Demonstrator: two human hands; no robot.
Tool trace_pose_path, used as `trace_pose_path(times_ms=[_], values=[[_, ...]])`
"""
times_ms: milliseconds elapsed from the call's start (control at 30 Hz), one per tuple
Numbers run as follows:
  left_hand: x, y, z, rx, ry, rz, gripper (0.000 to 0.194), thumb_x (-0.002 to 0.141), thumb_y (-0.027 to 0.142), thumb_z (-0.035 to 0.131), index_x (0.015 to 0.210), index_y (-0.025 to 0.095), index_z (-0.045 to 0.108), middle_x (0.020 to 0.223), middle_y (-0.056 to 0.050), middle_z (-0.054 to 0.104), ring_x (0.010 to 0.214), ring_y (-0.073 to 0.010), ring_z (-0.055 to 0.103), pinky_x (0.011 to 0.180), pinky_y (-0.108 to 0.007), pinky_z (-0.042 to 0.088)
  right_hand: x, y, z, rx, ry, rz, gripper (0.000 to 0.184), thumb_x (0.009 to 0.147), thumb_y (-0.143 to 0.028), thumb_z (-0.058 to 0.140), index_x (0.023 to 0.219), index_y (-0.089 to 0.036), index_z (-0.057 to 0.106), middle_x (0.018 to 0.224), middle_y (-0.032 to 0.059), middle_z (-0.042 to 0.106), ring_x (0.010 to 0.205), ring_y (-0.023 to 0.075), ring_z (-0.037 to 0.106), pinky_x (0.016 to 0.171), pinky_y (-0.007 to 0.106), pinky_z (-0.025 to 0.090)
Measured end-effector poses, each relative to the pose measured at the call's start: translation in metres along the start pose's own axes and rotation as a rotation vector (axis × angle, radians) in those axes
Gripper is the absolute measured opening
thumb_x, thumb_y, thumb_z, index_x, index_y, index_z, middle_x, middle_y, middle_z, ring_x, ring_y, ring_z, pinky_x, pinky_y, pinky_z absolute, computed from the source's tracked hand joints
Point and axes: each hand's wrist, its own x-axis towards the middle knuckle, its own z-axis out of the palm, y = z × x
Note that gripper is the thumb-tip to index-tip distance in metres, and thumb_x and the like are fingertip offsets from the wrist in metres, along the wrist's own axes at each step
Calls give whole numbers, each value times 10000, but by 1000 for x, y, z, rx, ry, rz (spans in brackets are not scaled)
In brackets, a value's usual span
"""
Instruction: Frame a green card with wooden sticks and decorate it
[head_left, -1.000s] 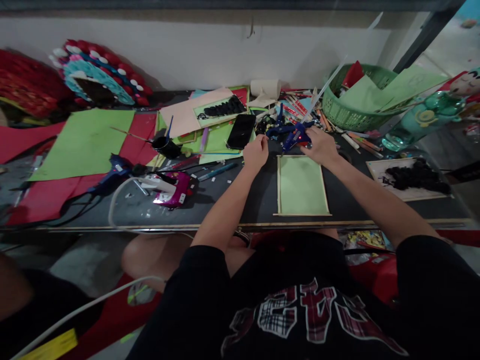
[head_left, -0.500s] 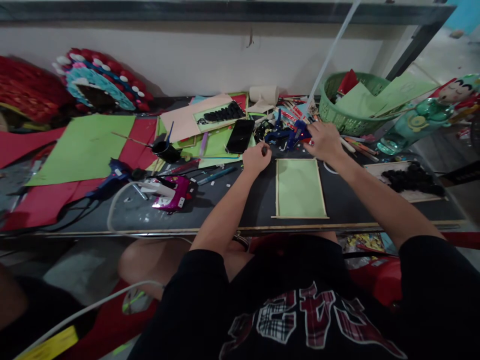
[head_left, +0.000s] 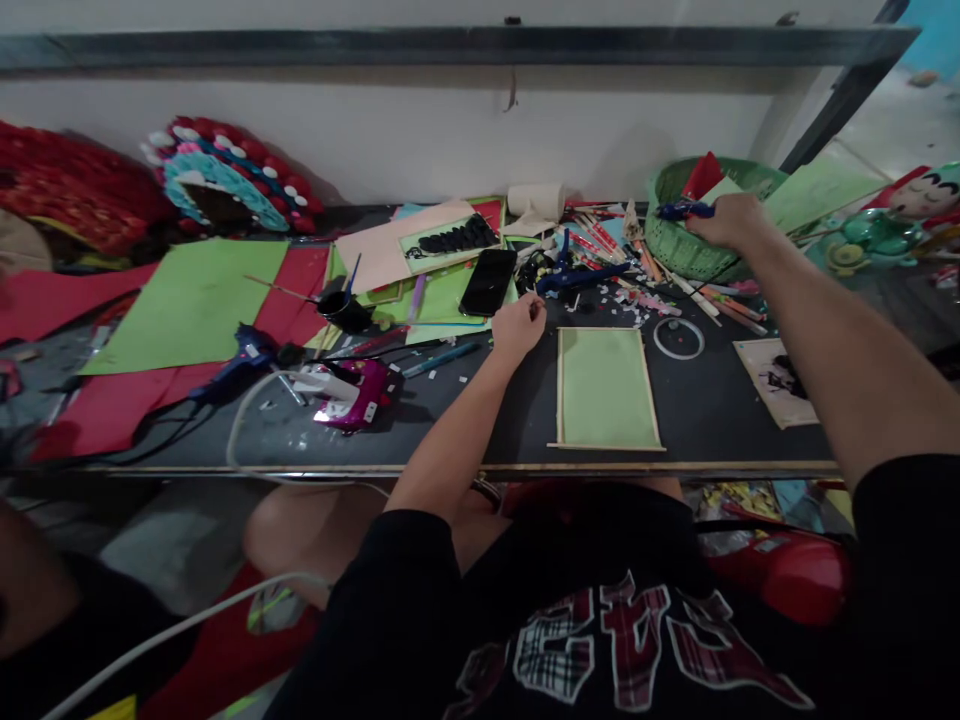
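My right hand (head_left: 731, 222) is raised at the green basket, its fingers wrapped round a blue glue gun (head_left: 682, 210) whose dark cord trails toward the table. My left hand (head_left: 519, 325) rests on the table beside the black phone (head_left: 487, 283), fingers curled together; whatever may be in them is hidden. Between my arms lies a light green sheet (head_left: 606, 388) edged with thin wooden strips. Another blue tool (head_left: 574, 275) lies just beyond my left hand, among paper scraps.
The green basket (head_left: 679, 245) holds paper. A tape ring (head_left: 679, 339) and a panel with black pieces (head_left: 765, 375) lie at right. On the left are a second glue gun (head_left: 251, 350), a magenta device (head_left: 360, 395), a black cup (head_left: 345, 310) and green paper (head_left: 195, 300).
My right hand has taken hold of the blue glue gun and lifted it right, to the basket. My left hand stays curled in about the same place.
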Motion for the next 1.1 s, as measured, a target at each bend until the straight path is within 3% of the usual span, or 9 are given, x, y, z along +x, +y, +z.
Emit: trace_pose_path(times_ms=[100,200,333,433,567,667,767,900,1100], values=[[0,-1,1,6,6,9,254,959,254,530,1100,261,741,1003,-41,788,939,-246,723,747,-303,445,18,2,3,-59,-129,162,428,984,-375,604,1087,39,628,1189,286,642,1140,238,581,917,364,394],[2,-2,3,7,9,12,256,955,249,533,1102,255,742,993,-43,787,933,-245,724,749,-304,449,23,4,2,-50,-126,215,475,975,-423,598,1138,23,618,1249,303,627,1179,274,576,942,413,397],[2,-6,2,-30,47,49,265,937,237,528,1100,227,736,911,-52,774,876,-229,718,753,-302,462,-8,4,6,41,196,183,407,974,-382,550,1275,-107,562,1386,217,567,1299,276,478,1003,447,404],[-2,-8,-2,-152,-60,277,241,898,292,563,1042,208,736,747,-23,728,727,-185,684,721,-279,466,-61,-1,22,96,410,-47,324,924,-242,549,1208,-99,612,1300,184,632,1240,272,545,1058,431,396],[-8,-9,-5,-182,-230,537,244,828,416,620,702,214,671,634,-11,672,648,-166,637,661,-272,440,-141,-13,50,129,122,-278,240,914,-311,532,1015,-164,692,1053,118,728,1037,250,649,929,359,485],[-6,-11,-3,-64,-167,513,310,872,404,556,631,216,604,650,-33,680,668,-183,637,656,-293,422,-173,-22,56,49,-120,-98,266,888,-439,570,824,-222,709,911,78,753,901,262,691,758,343,506],[-3,-12,0,68,-79,445,356,936,360,464,635,212,585,695,-63,695,706,-204,649,670,-315,412,-177,-29,52,-96,-290,3,332,894,-484,555,873,-220,755,935,123,769,905,315,719,747,378,520],[-6,-5,4,144,-82,451,377,971,363,431,674,210,606,730,-77,707,737,-217,665,659,-318,395,-164,-36,50,-234,-334,-21,400,949,-348,465,1048,-96,759,1052,255,738,985,375,726,805,433,543],[-11,-2,7,124,-2,400,403,998,381,400,710,210,624,766,-94,721,791,-221,682,670,-314,385,-147,-40,63,-231,-230,-104,403,957,-272,422,1076,-43,732,1070,287,729,984,376,726,802,423,548]])
